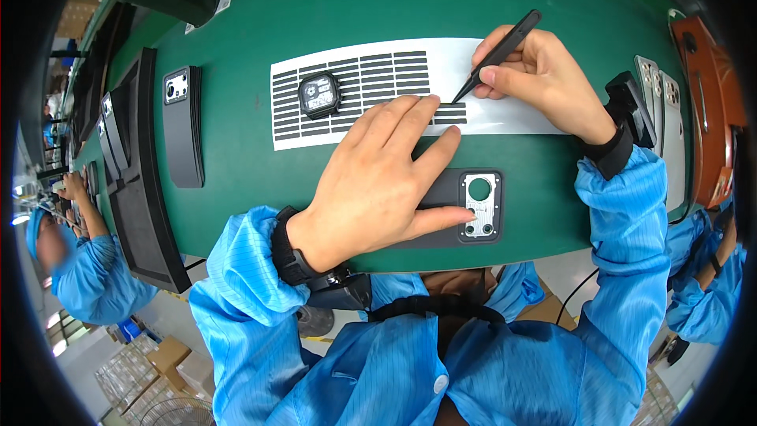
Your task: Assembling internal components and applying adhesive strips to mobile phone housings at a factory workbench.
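My right hand (544, 79) grips black pointed tweezers (509, 41), their tip down at the end of a dark strip on a white sheet (524, 118). Rows of black adhesive strips (390, 71) cover the sheet's left and middle part. My left hand (374, 181) lies spread, fingertips on the sheet beside the tweezer tip. Its thumb reaches over a dark grey phone back cover (449, 225) with a silver camera plate (488, 189); whether it touches is unclear. The hand partly hides this cover. A black square digital watch (319, 95) rests on the strips.
At left are a stack of grey back covers (183, 138) and a long black tray (142, 181). Silver-white covers (673, 130) line the right edge, near an orange-brown case (700, 71). Co-workers in blue sit at left (98, 284) and right (710, 300) of the green table (371, 8).
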`<state>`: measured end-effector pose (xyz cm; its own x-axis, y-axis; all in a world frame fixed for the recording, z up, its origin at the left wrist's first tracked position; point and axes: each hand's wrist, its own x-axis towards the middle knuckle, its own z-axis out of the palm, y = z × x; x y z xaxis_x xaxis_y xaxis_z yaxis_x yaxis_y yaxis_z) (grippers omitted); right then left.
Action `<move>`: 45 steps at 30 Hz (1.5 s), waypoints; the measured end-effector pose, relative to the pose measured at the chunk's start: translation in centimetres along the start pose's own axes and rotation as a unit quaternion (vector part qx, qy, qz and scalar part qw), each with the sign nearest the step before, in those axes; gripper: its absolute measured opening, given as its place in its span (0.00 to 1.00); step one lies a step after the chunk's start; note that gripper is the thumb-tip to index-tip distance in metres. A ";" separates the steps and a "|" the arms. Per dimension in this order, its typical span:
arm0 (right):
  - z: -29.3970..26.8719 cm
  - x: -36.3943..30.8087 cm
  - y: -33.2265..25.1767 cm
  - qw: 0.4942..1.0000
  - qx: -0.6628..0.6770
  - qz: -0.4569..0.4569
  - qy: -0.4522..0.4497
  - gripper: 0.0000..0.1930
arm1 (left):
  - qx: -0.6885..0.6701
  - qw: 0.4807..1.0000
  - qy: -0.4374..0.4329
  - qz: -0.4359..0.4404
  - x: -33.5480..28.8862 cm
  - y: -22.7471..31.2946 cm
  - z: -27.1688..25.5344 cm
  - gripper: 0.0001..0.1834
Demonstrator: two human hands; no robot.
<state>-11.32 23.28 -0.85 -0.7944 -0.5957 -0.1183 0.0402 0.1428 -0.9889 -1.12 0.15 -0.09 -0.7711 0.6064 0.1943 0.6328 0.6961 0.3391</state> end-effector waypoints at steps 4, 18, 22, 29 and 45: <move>-0.1 -0.5 0.1 1.000 0.017 -0.004 0.022 0.11 | -0.001 1.000 0.006 0.013 0.2 0.1 0.1 0.40; 2.7 -8.9 0.4 0.991 0.114 0.005 0.069 0.08 | -0.019 0.992 -0.031 0.122 -1.0 1.8 0.0 0.31; 3.6 -8.6 0.8 0.991 0.119 -0.002 0.065 0.08 | -0.036 0.993 -0.031 0.111 -1.0 1.7 0.0 0.30; 4.1 -8.3 0.8 0.996 0.060 -0.018 0.063 0.08 | -0.035 0.993 -0.036 0.107 -1.1 1.8 -0.1 0.30; 4.1 -8.3 0.8 0.993 0.056 -0.002 0.105 0.06 | -0.041 0.993 -0.041 0.098 -1.1 1.7 0.1 0.30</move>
<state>-2.19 25.06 -1.07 -0.9033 -0.4158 -0.1054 0.0954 0.0448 -0.9944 0.82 0.66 0.20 -0.6233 0.7587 0.1893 0.7596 0.5299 0.3771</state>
